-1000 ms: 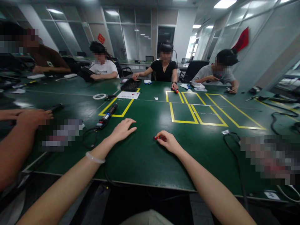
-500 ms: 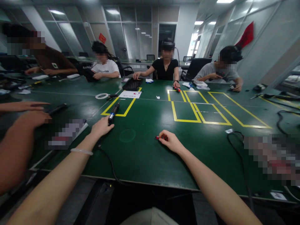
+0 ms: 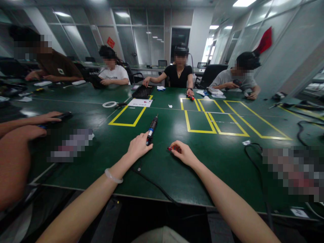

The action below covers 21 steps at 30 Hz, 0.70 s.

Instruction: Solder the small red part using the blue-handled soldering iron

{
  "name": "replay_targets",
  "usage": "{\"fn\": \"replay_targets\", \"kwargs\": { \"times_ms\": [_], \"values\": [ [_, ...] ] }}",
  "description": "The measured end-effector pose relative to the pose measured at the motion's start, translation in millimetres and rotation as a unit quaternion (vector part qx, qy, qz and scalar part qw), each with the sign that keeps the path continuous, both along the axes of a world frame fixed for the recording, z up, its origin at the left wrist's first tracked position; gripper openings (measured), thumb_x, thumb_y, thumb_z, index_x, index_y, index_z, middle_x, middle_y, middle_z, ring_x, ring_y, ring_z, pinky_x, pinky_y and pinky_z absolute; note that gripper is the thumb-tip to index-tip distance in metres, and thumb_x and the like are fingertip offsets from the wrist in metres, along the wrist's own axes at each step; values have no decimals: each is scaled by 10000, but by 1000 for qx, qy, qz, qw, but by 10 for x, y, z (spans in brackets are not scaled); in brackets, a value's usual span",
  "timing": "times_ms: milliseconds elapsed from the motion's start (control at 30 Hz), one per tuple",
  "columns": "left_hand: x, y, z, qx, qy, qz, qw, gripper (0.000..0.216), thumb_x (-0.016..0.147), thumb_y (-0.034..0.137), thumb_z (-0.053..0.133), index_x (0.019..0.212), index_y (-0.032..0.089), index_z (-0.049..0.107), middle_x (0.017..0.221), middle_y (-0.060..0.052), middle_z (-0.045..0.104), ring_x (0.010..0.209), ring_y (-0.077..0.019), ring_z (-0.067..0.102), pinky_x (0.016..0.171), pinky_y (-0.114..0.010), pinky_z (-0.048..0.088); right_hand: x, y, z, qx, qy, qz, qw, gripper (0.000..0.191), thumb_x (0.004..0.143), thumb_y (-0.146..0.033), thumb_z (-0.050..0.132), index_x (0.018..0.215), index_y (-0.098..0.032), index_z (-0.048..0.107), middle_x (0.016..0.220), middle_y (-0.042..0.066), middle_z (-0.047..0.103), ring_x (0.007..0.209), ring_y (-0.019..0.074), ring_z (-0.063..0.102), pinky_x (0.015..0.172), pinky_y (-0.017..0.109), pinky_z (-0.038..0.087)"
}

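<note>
Left hand (image 3: 138, 146): gripping the black screwdriver (image 3: 152, 129) with its blue band, fingers closed around the handle; a pale bracelet (image 3: 113, 176) circles the wrist.
Screwdriver: ahead of the left hand, tip pointing to 1 o'clock; whether it touches the table (image 3: 177, 189) I cannot tell.
Right hand (image 3: 184, 154): thumb and fingers curled around a small red piece (image 3: 169, 148), which pokes out toward 9 o'clock; the fingers hide much of it.
Red piece: at about 4 o'clock from the screwdriver, near it but apart.
Cord (image 3: 158, 189): black, running from beside the left wrist toward 4 o'clock, to the near table edge.
Yellow tape: one frame (image 3: 122, 125) at about 10 o'clock from the hands, more frames (image 3: 202, 131) at 2 o'clock.
Paper sheet (image 3: 138, 103): at 11 o'clock, just past that first frame, with a black tray (image 3: 142, 91) behind it.
Neighbour's hands (image 3: 48, 118): between 9 and 10 o'clock, at a dark object.
Person in black top (image 3: 177, 76): about 12 o'clock, across the table, one hand on the tray.
</note>
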State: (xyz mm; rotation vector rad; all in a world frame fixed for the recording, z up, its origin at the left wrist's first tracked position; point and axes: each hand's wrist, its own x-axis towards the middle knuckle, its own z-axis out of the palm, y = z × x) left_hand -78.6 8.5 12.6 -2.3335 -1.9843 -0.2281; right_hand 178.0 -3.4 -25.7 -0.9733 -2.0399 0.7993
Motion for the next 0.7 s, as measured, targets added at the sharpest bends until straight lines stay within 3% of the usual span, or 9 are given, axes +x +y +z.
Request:
{"fn": "replay_targets", "kwargs": {
  "times_ms": [267,533,700],
  "values": [
    [575,-203,-137,5,-83,-146,986,667,815,351,615,1420,235,360,1272,-116,542,1111,-278,551,889,-355,457,-7,-32,53,46,-9,-1,999,105,857,-203,560,958,-205,584,893,20,587,717,134,520,679,252,422],
    [625,-260,-128,-15,-105,-146,984,675,821,382,591,1438,277,338,1254,-92,492,1068,-259,572,786,-322,493,-25,-43,46,69,-71,-15,995,48,838,-182,567,876,-211,568,864,9,547,716,136,516,690,253,413],
    [638,-272,-124,-9,-100,-142,985,671,813,357,600,1432,283,350,1254,-92,491,1065,-262,561,802,-337,488,-43,-43,13,92,-102,-12,990,78,853,-176,575,907,-226,600,933,25,565,811,156,543,717,258,426]
  ]
}}
